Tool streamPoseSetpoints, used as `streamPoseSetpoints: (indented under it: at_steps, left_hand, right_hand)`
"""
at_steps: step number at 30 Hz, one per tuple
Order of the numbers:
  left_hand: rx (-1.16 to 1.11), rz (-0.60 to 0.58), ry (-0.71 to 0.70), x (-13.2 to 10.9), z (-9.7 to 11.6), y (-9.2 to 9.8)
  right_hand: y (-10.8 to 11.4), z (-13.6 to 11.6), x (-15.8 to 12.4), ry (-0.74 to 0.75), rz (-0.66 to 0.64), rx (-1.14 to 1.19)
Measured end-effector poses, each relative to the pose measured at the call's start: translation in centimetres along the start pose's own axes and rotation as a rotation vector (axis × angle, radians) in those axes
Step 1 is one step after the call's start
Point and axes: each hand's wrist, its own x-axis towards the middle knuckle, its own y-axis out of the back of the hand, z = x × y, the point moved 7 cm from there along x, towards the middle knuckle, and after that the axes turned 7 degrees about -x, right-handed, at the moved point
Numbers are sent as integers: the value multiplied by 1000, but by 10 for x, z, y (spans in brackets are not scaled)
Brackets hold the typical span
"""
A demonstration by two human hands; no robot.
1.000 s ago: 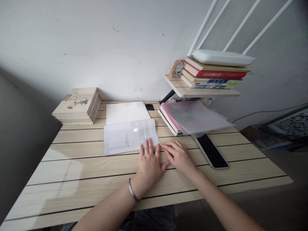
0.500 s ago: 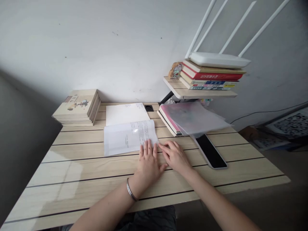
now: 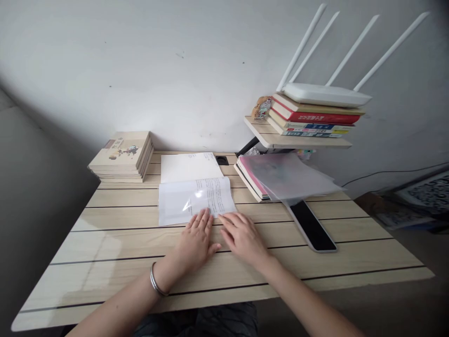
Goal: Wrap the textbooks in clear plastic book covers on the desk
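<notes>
My left hand (image 3: pixel 194 241) lies flat, its fingertips on the near edge of a glossy printed sheet (image 3: pixel 178 201) that looks covered in clear film. A silver bangle (image 3: pixel 156 281) circles that wrist. Just to the right, my right hand (image 3: pixel 244 238) rests with fingers loosely stretched and thumb apart, fingertips at the sheet's near edge. Neither hand grips anything that I can see. Behind the glossy sheet lies a white page (image 3: pixel 189 167) with small writing at its top right; whether the two are joined I cannot tell.
Stacked books (image 3: pixel 121 157) stand at the back left. At the right are a pile of notebooks (image 3: pixel 250 178) under a translucent folder (image 3: pixel 298 175), and a phone (image 3: pixel 313 228). A raised shelf (image 3: pixel 298 139) carries books (image 3: pixel 322 117) and a white router (image 3: pixel 326 93).
My left hand has slid left along the sheet's near edge. My right hand has moved left from the sheet's right corner, fingers now more stretched. The whole view has shifted slightly.
</notes>
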Motion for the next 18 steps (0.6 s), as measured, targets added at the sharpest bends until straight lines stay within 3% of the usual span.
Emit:
streamPoseSetpoints:
  at_steps: [3, 7, 11, 18]
  left_hand:
    - [-4, -3, 2, 2, -1, -3]
    - [-2, -12, -86, -5, -4, 1]
    - [35, -25, -180, -28, -11, 19]
    - [127, 97, -99, -58, -46, 54]
  right_hand:
    - [-6, -12, 3, 39, -26, 80]
    - [-12, -3, 1, 23, 1, 104]
    - [-12, 2, 0, 16, 20, 112]
    - [-9, -1, 1, 43, 46, 120]
